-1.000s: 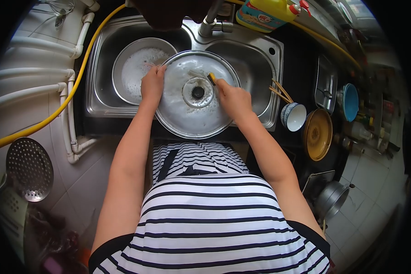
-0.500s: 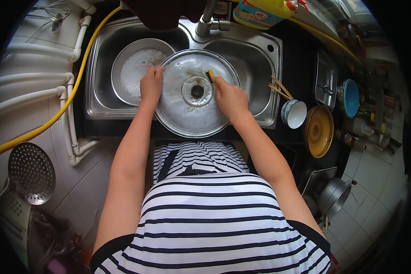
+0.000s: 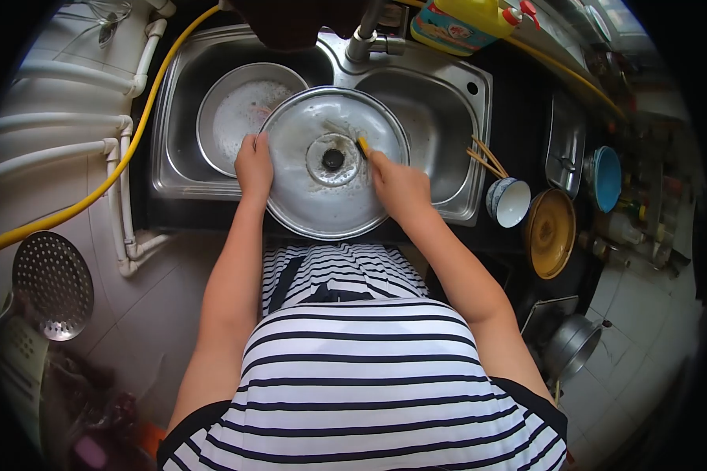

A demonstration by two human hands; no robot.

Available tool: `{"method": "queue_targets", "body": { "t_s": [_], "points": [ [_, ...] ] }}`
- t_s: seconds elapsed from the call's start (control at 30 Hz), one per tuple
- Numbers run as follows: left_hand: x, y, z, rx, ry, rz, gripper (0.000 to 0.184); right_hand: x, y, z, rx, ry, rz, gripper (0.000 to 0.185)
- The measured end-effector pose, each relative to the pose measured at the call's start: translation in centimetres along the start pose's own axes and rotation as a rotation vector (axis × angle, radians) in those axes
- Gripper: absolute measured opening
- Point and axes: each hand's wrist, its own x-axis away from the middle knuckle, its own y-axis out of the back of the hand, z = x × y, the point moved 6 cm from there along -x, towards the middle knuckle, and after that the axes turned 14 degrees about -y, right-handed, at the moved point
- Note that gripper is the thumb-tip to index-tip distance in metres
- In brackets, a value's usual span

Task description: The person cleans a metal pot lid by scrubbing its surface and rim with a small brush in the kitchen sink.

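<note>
A large round metal pot lid [image 3: 291, 180] with a black knob in its middle is held over the front of the double sink. My left hand [image 3: 254, 169] is closed on the lid's left rim. In my right hand [image 3: 401, 187] is a small yellow-and-black brush [image 3: 362, 147], its head against the lid right of the knob. Brownish marks and wet streaks show around the knob. Behind the lid, a metal basin [image 3: 236, 118] with cloudy, sudsy water sits in the left sink bowl, partly hidden by the lid.
The right sink bowl [image 3: 440, 110] lies beside the faucet [image 3: 361, 47]. A yellow detergent bottle [image 3: 456, 27] stands behind. To the right are chopsticks [image 3: 489, 157], a patterned bowl [image 3: 512, 202], a brown lid [image 3: 551, 234] and blue bowls [image 3: 606, 179]. A yellow hose [image 3: 137, 145] runs along the left.
The left hand has moved slightly down along the lid's rim. The brush has shifted a little lower on the lid. The whole view has tilted slightly.
</note>
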Motion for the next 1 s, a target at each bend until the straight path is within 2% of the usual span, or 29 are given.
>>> {"method": "queue_targets", "body": {
  "t_s": [0.03,0.17,0.23,0.43,0.63,0.83,0.87,0.93,1.0],
  "points": [
    [-0.7,0.2,-0.7,-0.023,-0.016,0.03,0.035,0.8,0.2,0.0,0.021,0.063,0.013,0.023],
    [-2.1,-0.1,-1.8,-0.061,-0.086,0.092,0.036,1.5,0.6,0.2,0.137,0.096,0.109,0.024],
    [-2.4,-0.5,-1.8,-0.087,-0.096,0.101,0.036,-0.5,0.6,1.2,0.116,0.183,-0.02,0.024],
    [-3.0,-0.5,-2.2,-0.144,-0.086,0.126,0.038,-5.4,-0.4,3.9,0.123,0.413,-0.048,0.033],
    [-3.0,-0.4,-2.6,-0.174,-0.051,0.143,0.038,-2.4,1.1,-1.3,0.261,0.38,0.139,0.035],
    [-3.1,-0.6,-2.6,-0.205,-0.08,0.142,0.038,-5.7,-0.7,4.6,0.062,0.521,-0.076,0.036],
    [-2.8,-0.6,-2.5,-0.201,-0.116,0.132,0.038,-5.4,-0.6,4.4,0.059,0.516,-0.069,0.036],
    [-2.3,-0.5,-2.9,-0.197,-0.085,0.146,0.038,-5.0,0.0,3.3,0.302,0.407,0.087,0.038],
    [-2.8,-0.7,-3.0,-0.188,-0.062,0.139,0.038,-3.5,0.9,-0.2,0.287,0.404,0.098,0.039]
  ]
}}
